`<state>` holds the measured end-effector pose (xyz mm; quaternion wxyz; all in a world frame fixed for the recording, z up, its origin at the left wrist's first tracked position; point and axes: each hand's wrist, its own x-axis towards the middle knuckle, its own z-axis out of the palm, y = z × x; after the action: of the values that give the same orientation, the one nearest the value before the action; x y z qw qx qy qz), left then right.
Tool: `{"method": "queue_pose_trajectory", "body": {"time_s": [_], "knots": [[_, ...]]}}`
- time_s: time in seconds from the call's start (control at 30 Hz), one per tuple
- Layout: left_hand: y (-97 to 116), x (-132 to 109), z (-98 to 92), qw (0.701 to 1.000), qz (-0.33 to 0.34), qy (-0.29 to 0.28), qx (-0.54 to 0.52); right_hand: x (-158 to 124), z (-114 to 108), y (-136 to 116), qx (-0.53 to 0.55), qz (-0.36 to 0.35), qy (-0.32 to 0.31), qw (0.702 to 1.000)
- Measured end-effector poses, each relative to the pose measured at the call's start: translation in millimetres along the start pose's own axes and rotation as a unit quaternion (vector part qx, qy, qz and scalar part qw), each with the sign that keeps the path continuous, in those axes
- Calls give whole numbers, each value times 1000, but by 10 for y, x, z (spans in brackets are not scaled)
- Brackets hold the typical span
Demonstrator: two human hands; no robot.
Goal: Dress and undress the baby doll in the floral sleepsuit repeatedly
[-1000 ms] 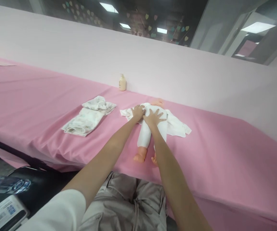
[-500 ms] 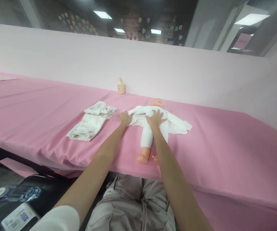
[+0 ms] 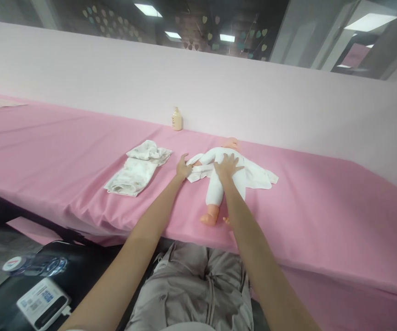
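A baby doll [image 3: 215, 193] with a white body lies on its back on the pink-covered table [image 3: 322, 207], its head toward the wall and its bare feet toward me. Spread beneath the doll is a white baby shirt [image 3: 259, 176], one sleeve stretched out to the right. My left hand [image 3: 183, 169] is closed on the shirt's left sleeve, close to the doll's arm. With fingers spread, my right hand [image 3: 227, 168] lies flat on the doll's torso. My right forearm hides most of the doll's other foot.
Folded printed white cloth [image 3: 136, 171] lies left of the doll. A pump bottle [image 3: 176, 119] stands against the wall. At lower left, a plastic bottle [image 3: 36, 265] and a white device [image 3: 43, 301] rest on a black seat [image 3: 84, 266].
My left hand has shifted its hold at the sleeve, and the doll's arm now shows near its opening. My right hand stays on the torso. The camera view has tilted slightly.
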<state>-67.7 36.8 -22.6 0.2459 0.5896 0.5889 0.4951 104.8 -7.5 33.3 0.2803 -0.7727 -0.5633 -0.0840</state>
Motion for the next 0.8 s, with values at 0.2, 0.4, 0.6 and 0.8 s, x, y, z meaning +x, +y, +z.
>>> {"method": "queue_pose_trajectory", "body": {"time_s": [0.2, 0.4, 0.6, 0.8], "knots": [[22, -74, 21, 1000, 18, -2, -7, -10, 208, -275, -122, -303, -78, 942], [-34, -28, 63, 997, 41, -31, -64, -48, 355, -439, -142, -352, -87, 921], [-1, -26, 15, 987, 15, -61, -151, -56, 287, -372, -119, -327, -10, 937], [-29, 60, -55, 975, -5, -30, -219, -12, 259, -366, -116, -288, 26, 950]]}}
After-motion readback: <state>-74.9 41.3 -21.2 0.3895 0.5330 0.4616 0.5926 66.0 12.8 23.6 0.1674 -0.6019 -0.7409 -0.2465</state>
